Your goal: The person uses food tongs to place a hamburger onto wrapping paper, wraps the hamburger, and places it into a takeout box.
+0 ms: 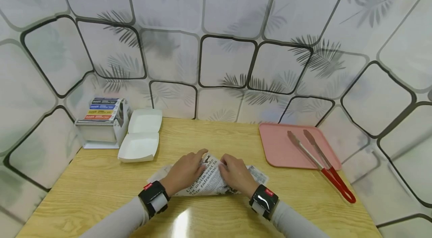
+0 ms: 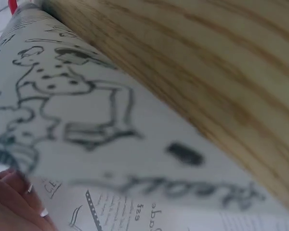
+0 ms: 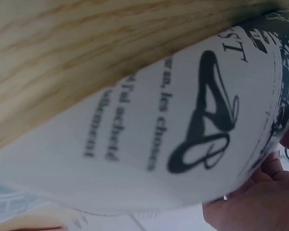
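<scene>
Head view: both bare hands grip a folded sheet of printed paper (image 1: 210, 178) lying on the wooden table (image 1: 209, 133). The left hand (image 1: 185, 173) pinches its left side, the right hand (image 1: 238, 173) its right, thumbs turned towards each other, seemingly to keep the folds from springing open. Beyond the left hand, to its left, a white box (image 1: 139, 145) stands open, perhaps for easy filling. Beyond the right hand, to its right, tongs (image 1: 334, 175) rest with tips on a pink tray (image 1: 275, 151), presumably keeping them off the wood, their red handles nearer the person.
</scene>
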Tool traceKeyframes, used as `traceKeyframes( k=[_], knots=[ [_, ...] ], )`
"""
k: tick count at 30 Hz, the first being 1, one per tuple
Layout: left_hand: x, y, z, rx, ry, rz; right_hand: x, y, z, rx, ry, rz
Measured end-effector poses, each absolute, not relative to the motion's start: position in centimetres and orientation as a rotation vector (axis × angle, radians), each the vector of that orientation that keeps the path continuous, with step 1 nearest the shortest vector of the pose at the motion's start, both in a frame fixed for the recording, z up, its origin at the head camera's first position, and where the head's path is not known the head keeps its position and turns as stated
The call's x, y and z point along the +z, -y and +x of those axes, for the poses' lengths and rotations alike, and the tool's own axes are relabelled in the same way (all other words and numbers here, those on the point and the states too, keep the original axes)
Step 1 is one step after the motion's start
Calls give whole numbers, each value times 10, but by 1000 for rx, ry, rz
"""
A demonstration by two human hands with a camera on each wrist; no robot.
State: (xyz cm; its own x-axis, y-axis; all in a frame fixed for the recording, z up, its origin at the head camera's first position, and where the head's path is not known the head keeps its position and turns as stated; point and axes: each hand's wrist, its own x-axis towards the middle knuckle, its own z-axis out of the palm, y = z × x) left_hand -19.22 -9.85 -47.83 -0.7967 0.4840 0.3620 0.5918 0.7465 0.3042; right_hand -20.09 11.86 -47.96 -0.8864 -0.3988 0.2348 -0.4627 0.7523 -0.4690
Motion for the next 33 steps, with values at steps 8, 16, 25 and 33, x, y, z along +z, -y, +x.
traceKeyframes(
  k=[8,16,25,33],
  knots=[
    [-482,95,-196,-572,2697,-808,-479,-111,-205,779,2879,659],
    [-490,92,-197,-374,2626,-859,-480,-103,-206,696,2927,539],
    [-485,92,-192,-389,2752,-896,-478,-99,-208,612,2989,459],
    [-479,94,-190,-330,2883,-983,-481,-99,-210,570,3031,437]
  ],
)
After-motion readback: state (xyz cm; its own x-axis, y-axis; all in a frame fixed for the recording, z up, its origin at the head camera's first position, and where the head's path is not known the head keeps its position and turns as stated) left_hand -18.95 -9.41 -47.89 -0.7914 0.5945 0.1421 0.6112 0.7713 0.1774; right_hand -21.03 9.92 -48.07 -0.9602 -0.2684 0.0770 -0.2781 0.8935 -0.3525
